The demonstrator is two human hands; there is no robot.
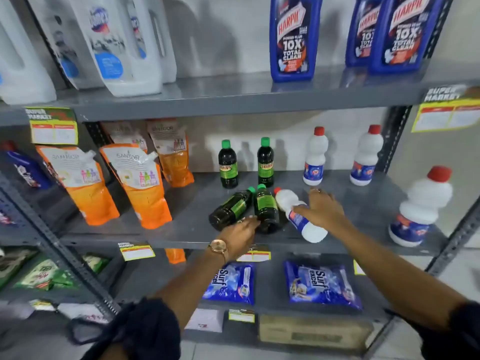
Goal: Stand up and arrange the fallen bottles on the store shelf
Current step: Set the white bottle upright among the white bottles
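**Three bottles lying flat on the middle shelf**

I face a grey metal shelf (181, 229) that runs across the middle of the frame. Along the top, big white jugs (124, 48) stand at the upper left and tall blue cleaner bottles (293, 37) at the upper right; I cannot see what is in them. Orange refill pouches (140, 183) lean at the left of the middle shelf, their lower halves showing orange liquid. Blue detergent packets (322, 284) lie on the shelf below, in the lower centre.

At right, three white bottles with red caps stand upright, the nearest (423, 206) at the far right edge. Toward the back, two dark bottles with green caps (228, 165) stand side by side, filled with near-black liquid.

In the centre of the frame the fallen ones lie together: a white bottle (309, 227), cap pointing back and left, and two dark bottles, one (266, 211) touching the other (232, 210).

My right hand (324, 210) rests over the white bottle's middle, fingers curled around it. My left hand (241, 236), wristwatch showing, has its fingertips against the base ends of the dark bottles; I cannot tell whether it grips either.
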